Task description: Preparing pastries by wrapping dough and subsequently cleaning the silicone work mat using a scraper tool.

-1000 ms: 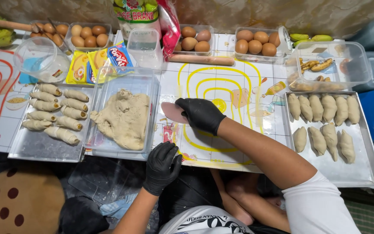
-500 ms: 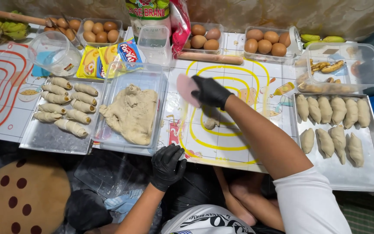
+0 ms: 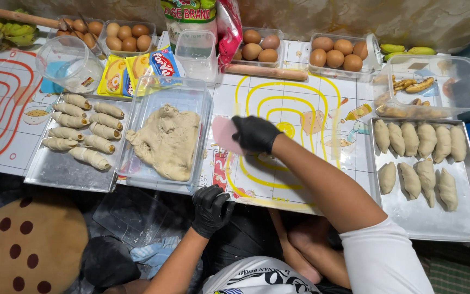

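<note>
Head camera view, looking straight down at a tiled bench (image 3: 300, 98) covered by a baking mat (image 3: 278, 179) printed with yellow rings. Largest on the bench are two metal trays: one at right (image 3: 463, 218) holding nine shaped pieces of raw dough, one at left (image 3: 55, 171) holding eight rolled pieces. Between the left tray and the mat sits a clear plastic tub (image 3: 137, 109) with a big slab of pale dough (image 3: 167, 141) inside. Along the far edge are packs of brown eggs (image 3: 338, 54), a wooden rolling pin (image 3: 267, 72), a clear measuring jug (image 3: 69, 65) and a lidded box of bananas (image 3: 436, 87).

The person's right hand (image 3: 257, 133), in a black glove, has its grip closed on a thin pink scraper (image 3: 224, 135), which is held just beside the tub's right wall, above the mat. The left hand (image 3: 211, 208), also gloved, is curled into a loose fist at the near edge of the bench, holding nothing that can be seen.

As a judgement: the tub sits close to the bench edge and looks light, so pushing the scraper into sticky dough with no hand steadying it could slide or tip the tub. The flexible scraper could also slip in the glove.
</note>
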